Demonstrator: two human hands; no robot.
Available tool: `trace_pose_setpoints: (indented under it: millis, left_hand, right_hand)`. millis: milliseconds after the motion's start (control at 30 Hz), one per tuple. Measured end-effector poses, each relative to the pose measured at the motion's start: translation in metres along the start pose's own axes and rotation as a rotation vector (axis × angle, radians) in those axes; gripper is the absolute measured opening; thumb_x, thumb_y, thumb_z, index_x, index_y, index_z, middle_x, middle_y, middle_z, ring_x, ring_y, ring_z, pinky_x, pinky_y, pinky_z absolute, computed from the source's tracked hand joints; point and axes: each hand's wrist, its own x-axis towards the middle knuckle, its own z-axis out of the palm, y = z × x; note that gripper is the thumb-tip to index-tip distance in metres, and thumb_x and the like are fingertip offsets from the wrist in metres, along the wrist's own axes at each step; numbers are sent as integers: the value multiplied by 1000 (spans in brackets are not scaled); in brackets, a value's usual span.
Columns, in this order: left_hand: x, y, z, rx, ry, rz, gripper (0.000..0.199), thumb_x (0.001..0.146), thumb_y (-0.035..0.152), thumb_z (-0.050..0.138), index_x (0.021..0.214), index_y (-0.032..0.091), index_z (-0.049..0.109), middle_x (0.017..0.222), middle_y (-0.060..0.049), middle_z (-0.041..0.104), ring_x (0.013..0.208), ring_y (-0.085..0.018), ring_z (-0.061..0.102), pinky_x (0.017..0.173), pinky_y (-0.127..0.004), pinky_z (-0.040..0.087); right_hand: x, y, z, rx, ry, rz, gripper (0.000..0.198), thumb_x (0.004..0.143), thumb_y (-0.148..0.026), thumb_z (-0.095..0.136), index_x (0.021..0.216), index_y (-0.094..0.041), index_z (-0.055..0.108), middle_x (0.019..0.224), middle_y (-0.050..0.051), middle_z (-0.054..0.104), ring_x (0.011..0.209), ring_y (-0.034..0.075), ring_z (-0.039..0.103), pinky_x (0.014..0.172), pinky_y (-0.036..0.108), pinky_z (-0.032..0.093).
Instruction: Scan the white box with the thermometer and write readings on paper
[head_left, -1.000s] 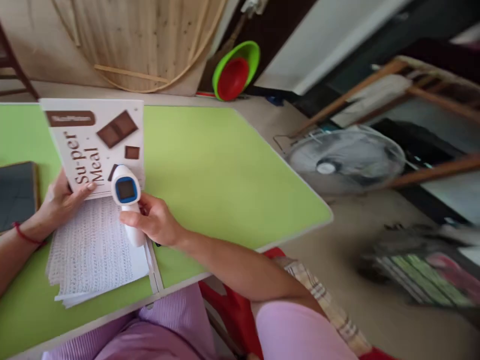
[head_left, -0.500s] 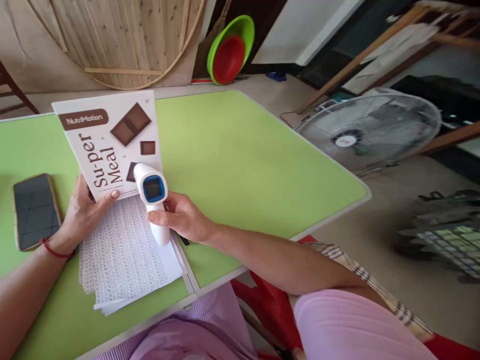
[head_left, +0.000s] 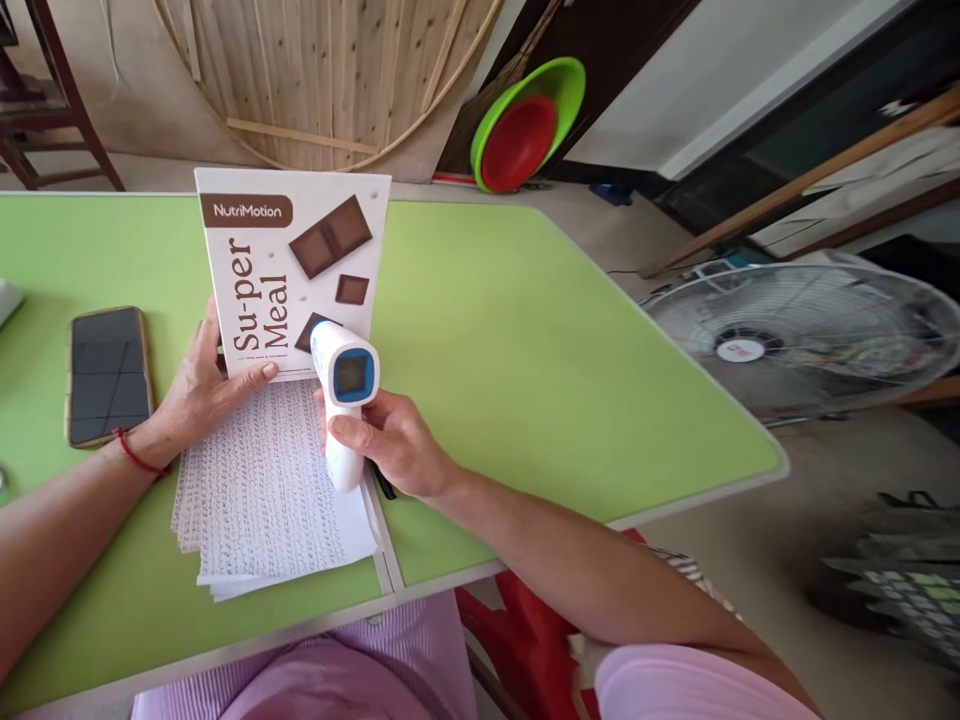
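My left hand grips the lower left edge of a white box printed "NutriMotion Su-per Meal" with pictures of chocolate, its thumb across the front. The box stands upright, facing me. In my right hand is a white infrared thermometer, held by its handle, with a blue-rimmed dark screen turned toward me. Its head overlaps the lower right corner of the box; I cannot tell whether they touch. Beneath both lies a stack of handwritten papers. A black pen-like thing shows partly beside my right hand.
A phone lies on the green table, left of my left hand. Beyond the table's right edge stands a large fan. Green and red basins lean at the back near a round wooden board. A dark chair is at the far left.
The camera view has shifted, so most things appear further right. The box now looks more upright and squarer to me. Both hands keep their holds.
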Motion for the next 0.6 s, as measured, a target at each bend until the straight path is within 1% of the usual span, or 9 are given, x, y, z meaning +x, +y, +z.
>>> trace_pose_setpoints:
  millis: [100,200,300,467,533,600]
  left_hand:
    - [0,0,0,21,-14,8,67,90,74,85,130,24,66,128,-12,73,124,-40,72,112,-58,63]
    - [-1,2,-1,30,-20,0,67,90,76,83,128,24,64,131,-13,73,129,-42,70,113,-58,62]
    - [-1,6,-2,34,-38,-25,65,91,75,83,127,25,62,137,-13,72,130,-42,70,111,-58,62]
    - [0,12,-3,-10,-76,-41,61,94,69,84,127,25,60,150,-14,69,138,-43,68,116,-62,60]
    - [1,11,-3,-25,-72,-50,61,92,68,86,127,25,60,152,-14,68,139,-44,68,116,-63,61]
    - [1,9,-3,-38,-64,-42,64,91,67,87,131,25,59,151,-15,69,138,-44,68,116,-64,61]
  right_hand:
    - [0,-1,0,-9,7,3,58,79,-76,88,87,-24,65,75,-3,61,66,14,58,66,34,50]
    - [0,-1,1,-29,9,-1,59,79,-78,87,88,-24,66,75,-3,63,67,14,59,66,34,51]
    - [0,-2,-1,-43,12,-12,59,80,-79,86,89,-24,67,75,-2,64,67,15,60,65,34,52]
    - [1,-3,-4,-69,-12,-18,54,83,-74,86,89,-24,67,76,-2,65,68,15,62,66,35,55]
    - [2,-3,-4,-52,-9,-10,53,82,-72,87,90,-24,68,77,-2,64,68,15,62,66,35,55]
    - [4,-3,-3,-42,0,-16,50,81,-68,89,89,-24,66,77,-3,63,67,15,61,65,34,55]
